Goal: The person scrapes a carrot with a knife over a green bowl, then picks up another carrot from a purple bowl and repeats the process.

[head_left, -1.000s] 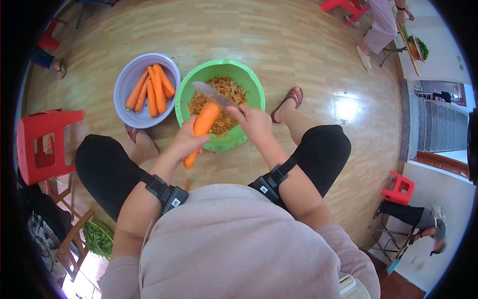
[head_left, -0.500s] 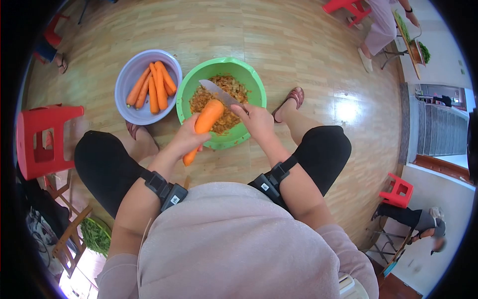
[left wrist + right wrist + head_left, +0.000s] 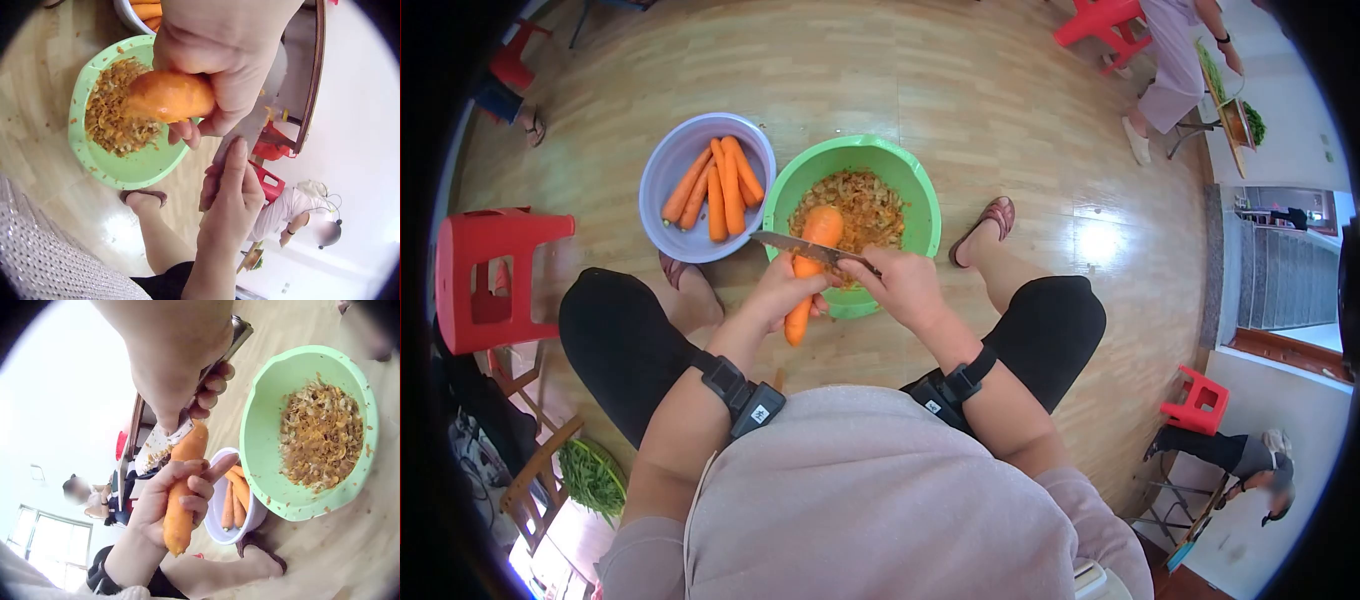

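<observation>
My left hand (image 3: 785, 290) grips a large orange carrot (image 3: 824, 228) around its middle, tilted with its thick end over the green basin (image 3: 917, 215). In my right hand (image 3: 908, 288) is a kitchen knife (image 3: 785, 241), held by the handle, its blade lying across the carrot just above my left fingers. Bits of orange peel cling to the blade (image 3: 153, 450) in the right wrist view. The carrot's surface (image 3: 172, 97) looks smooth and scraped in the left wrist view. Brown and orange peelings (image 3: 855, 195) cover the bottom of the green basin.
A purple basin (image 3: 662, 165) with several carrots (image 3: 718, 200) stands against the green one on the wooden floor. My knees flank the basins. A red stool (image 3: 495, 285) stands at left, another (image 3: 1197, 400) at right. Other people are by tables at the right edge.
The knife has come back toward my body, from pointing up over the basin to lying across the carrot near my left hand. The carrot now points more straight ahead.
</observation>
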A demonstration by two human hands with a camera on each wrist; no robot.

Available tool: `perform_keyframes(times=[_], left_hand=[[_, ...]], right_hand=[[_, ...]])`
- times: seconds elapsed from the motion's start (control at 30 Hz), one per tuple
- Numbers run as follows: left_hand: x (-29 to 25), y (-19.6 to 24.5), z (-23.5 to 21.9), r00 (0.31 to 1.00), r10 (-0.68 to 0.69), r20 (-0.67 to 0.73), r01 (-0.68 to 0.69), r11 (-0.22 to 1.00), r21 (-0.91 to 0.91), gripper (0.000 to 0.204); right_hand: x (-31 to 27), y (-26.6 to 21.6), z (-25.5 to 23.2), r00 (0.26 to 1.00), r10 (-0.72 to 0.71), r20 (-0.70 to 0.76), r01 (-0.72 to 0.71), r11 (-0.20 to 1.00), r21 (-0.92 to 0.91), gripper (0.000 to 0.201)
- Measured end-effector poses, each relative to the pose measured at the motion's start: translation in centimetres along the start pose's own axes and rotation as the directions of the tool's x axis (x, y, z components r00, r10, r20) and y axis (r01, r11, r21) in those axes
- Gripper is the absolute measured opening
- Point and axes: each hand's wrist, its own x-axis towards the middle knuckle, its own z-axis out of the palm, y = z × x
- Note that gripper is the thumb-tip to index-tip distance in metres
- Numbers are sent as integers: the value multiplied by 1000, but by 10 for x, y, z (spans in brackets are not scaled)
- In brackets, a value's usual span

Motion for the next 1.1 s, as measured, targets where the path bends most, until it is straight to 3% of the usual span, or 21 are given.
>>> perform_keyframes(times=[0.07,0.17,0.23,0.37,0.43,0.67,0.73,0.83,0.93,1.07,1.1], left_hand=[[3,-3,-3,994,-101,32,98,992,78,50],[-3,5,2,997,-68,-32,70,993,95,52],[-4,6,4,996,-64,-57,67,996,63,51],[-2,1,1,992,-90,-91,94,995,42,50],[-1,0,0,989,-105,-105,112,991,70,49],[-3,-1,1,984,-100,-149,119,984,129,39],[-4,3,4,985,-97,-141,116,984,132,38],[-6,6,4,989,-107,-103,119,985,123,37],[-4,0,0,993,-107,-51,112,988,109,40],[-2,0,-1,990,-121,-79,129,986,105,43],[-3,0,0,989,-124,-83,132,987,96,43]], right_hand=[[-2,2,3,999,-34,13,34,997,-63,40],[1,16,7,999,-45,-32,41,993,-112,41],[4,25,10,994,72,-82,-73,997,-13,42],[2,35,15,993,100,-58,-104,992,-70,42],[2,38,14,981,190,-42,-193,976,-100,42],[-4,21,11,995,69,-71,-74,995,-71,42],[-6,16,13,1000,14,5,-14,993,-118,42],[-2,32,19,987,115,-116,-127,986,-104,44],[0,48,13,974,215,-77,-224,964,-142,44],[-1,35,11,968,237,-85,-246,961,-128,44],[-2,30,12,981,165,-99,-175,980,-98,44]])
